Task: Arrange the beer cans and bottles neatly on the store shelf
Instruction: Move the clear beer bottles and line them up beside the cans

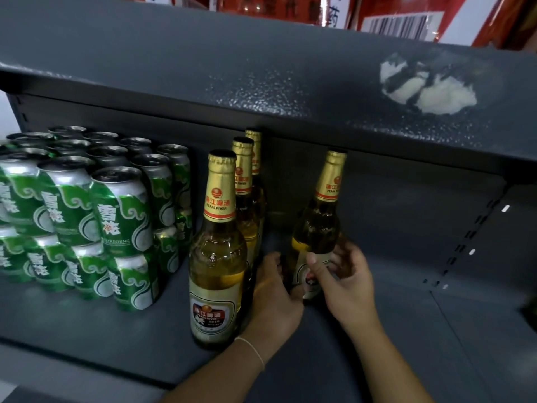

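While three Pearl River bottles (217, 251) are standing in a row beside the stacked green cans (87, 216), both hands are gripping a fourth Pearl River bottle (318, 225) between them: left hand (274, 292) curling round its base, right hand (343, 280) pinching its label, on the grey shelf (406, 330).

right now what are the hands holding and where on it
Both hands hold one beer bottle by its lower body, at the label: left hand on its left side, right hand on its right.
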`<state>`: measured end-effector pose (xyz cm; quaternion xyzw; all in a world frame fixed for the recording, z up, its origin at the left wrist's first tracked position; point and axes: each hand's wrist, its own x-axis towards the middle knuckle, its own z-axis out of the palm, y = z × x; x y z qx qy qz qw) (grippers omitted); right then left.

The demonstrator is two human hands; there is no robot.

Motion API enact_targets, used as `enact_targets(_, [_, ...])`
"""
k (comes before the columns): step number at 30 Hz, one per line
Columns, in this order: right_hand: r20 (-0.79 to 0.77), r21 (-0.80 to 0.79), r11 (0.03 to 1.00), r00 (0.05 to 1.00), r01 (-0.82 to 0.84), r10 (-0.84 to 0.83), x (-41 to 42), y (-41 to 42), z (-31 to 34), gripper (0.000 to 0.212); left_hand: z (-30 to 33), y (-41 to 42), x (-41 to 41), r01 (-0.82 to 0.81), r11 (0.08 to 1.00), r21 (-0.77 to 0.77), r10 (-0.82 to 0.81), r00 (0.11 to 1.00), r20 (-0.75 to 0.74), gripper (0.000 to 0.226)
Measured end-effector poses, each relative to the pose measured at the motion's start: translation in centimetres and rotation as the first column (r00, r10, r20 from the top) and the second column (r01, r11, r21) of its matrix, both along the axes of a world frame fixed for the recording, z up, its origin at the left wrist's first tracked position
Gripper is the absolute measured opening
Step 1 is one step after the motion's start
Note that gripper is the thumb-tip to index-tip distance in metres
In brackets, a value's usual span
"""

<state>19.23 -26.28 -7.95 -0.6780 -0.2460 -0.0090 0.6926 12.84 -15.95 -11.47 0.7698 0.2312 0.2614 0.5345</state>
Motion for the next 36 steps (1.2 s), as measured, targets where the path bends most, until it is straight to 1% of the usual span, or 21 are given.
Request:
enact_targets(1, [-0.007,-0.014,1.000,1.000,-0.021,0.021,0.0,-0.1,-0.1,0.071,-0.1,-0.1,0.0,-0.004,1.000,0.013,0.004,1.000,-0.008,0.072])
enact_targets(3, [-0.024,-0.035,0.997,0.997,-0.070,0.069,0.1,-0.4,-0.2,0.063,-0.2,-0.2,0.0,-0.018,0.996,0.091,0.020,0.999,-0.025,0.062])
enact_targets(5, [-0.030,-0.039,0.994,0.995,-0.098,0.097,0.1,-0.4,-0.3,0.058,-0.4,-0.2,0.0,-0.019,0.990,0.137,0.022,0.999,-0.026,0.058])
enact_targets(7, [-0.029,-0.036,0.996,0.996,-0.084,0.083,0.3,-0.1,-0.5,0.057,-0.2,-0.1,-0.1,-0.009,0.991,0.137,0.015,0.999,-0.040,0.060])
enact_targets(9, [-0.021,-0.029,0.998,0.999,-0.047,0.046,0.2,0.4,-0.6,0.060,-0.1,0.0,0.0,-0.006,0.992,0.127,0.013,0.998,-0.058,0.065])
enact_targets(12, [0.023,-0.031,0.999,1.000,0.013,-0.012,0.0,1.2,-0.8,0.062,0.0,0.1,0.2,-0.015,0.999,0.042,0.017,0.998,-0.054,0.076])
enact_targets(14, [0.059,-0.039,0.998,0.997,0.047,-0.044,-0.1,1.6,-0.8,0.062,0.1,0.0,0.3,-0.037,0.999,0.017,0.038,0.997,-0.073,0.072])
enact_targets(16, [0.069,-0.047,0.997,0.995,0.068,-0.065,0.0,1.9,-1.0,0.056,0.4,0.0,0.1,-0.053,0.997,0.060,0.059,0.993,-0.099,0.063])
enact_targets(18, [0.034,-0.024,0.999,0.999,0.021,-0.020,0.2,1.9,-1.1,0.052,0.8,-0.1,-0.1,-0.056,0.991,0.119,0.071,0.990,-0.125,0.061])
enact_targets(20, [-0.012,-0.028,0.997,0.998,-0.070,0.070,0.4,1.6,-1.2,0.052,1.1,-0.1,-0.2,-0.056,0.989,0.135,0.076,0.986,-0.147,0.065])
enact_targets(23, [-0.061,-0.063,0.987,0.987,-0.150,0.146,0.9,1.2,-1.7,0.055,1.4,0.0,-0.3,-0.045,0.992,0.115,0.062,0.987,-0.146,0.069])
enact_targets(28, [-0.036,-0.072,0.993,0.996,-0.089,0.086,1.3,1.8,-2.2,0.051,1.7,0.0,-0.6,0.015,1.000,0.015,-0.012,0.988,-0.153,0.079])
enact_targets(31, [-0.024,-0.055,0.996,0.998,-0.064,0.063,1.4,2.2,-2.6,0.049,1.7,0.1,-0.5,0.031,0.999,-0.025,-0.034,0.989,-0.143,0.080])
enact_targets(36, [-0.030,-0.051,0.997,0.998,-0.060,0.059,1.7,2.5,-2.9,0.048,1.7,0.1,-0.5,0.056,0.997,-0.047,-0.063,0.987,-0.151,0.081])
